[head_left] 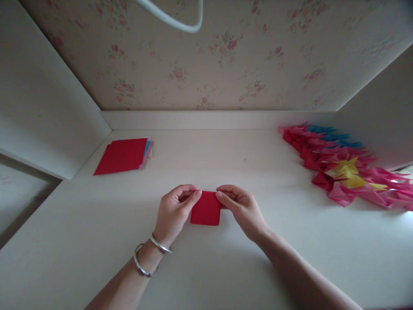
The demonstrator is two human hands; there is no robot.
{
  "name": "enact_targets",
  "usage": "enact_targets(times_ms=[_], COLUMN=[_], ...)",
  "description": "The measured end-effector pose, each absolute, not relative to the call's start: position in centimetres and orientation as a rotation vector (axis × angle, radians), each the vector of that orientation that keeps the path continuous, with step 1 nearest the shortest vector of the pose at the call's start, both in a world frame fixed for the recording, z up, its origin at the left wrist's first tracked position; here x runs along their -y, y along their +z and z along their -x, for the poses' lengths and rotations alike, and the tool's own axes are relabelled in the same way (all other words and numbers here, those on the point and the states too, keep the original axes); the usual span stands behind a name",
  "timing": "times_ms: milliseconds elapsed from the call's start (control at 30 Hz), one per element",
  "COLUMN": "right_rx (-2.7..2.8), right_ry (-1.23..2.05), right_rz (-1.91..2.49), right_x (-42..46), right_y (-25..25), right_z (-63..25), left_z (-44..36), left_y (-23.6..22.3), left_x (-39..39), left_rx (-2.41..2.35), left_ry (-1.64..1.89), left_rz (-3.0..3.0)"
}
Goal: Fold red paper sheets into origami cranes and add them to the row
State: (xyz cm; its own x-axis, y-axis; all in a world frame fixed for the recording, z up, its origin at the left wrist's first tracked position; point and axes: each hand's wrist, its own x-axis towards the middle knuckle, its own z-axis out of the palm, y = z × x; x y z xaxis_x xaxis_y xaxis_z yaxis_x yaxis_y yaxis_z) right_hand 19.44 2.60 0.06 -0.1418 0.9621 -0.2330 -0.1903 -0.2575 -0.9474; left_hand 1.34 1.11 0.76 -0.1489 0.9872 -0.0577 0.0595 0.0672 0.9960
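Note:
A small red square of folded paper [205,210] is held between my two hands, just over the white tabletop. My left hand [177,211] pinches its upper left corner between thumb and fingers. At the upper right corner, my right hand [240,209] grips it the same way, thumb on the near face. The fingers behind the paper are partly hidden. Two silver bangles circle my left wrist.
A stack of coloured paper sheets [124,156], red on top, lies at the back left. Several folded paper pieces in pink, red, yellow and blue [342,165] fill the right side. A white cable [180,25] hangs before the flowered wall [206,64]. White panels flank the table [97,241].

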Motion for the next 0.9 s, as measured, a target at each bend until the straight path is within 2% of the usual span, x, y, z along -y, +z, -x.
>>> enact_targets(times_ms=[300, 900], right_rx=[1.108, 1.132], right_ry=[1.644, 1.517], right_rz=[1.066, 1.135], right_x=[-2.28, -2.42], right_y=[0.68, 0.21], right_z=[-19.44, -19.65], left_z=[-1.20, -0.87], left_y=[0.35, 0.54], left_x=[-1.09, -0.85], left_rx=[-1.366, -1.461], left_ry=[1.277, 1.151], left_rz=[-1.103, -1.405])
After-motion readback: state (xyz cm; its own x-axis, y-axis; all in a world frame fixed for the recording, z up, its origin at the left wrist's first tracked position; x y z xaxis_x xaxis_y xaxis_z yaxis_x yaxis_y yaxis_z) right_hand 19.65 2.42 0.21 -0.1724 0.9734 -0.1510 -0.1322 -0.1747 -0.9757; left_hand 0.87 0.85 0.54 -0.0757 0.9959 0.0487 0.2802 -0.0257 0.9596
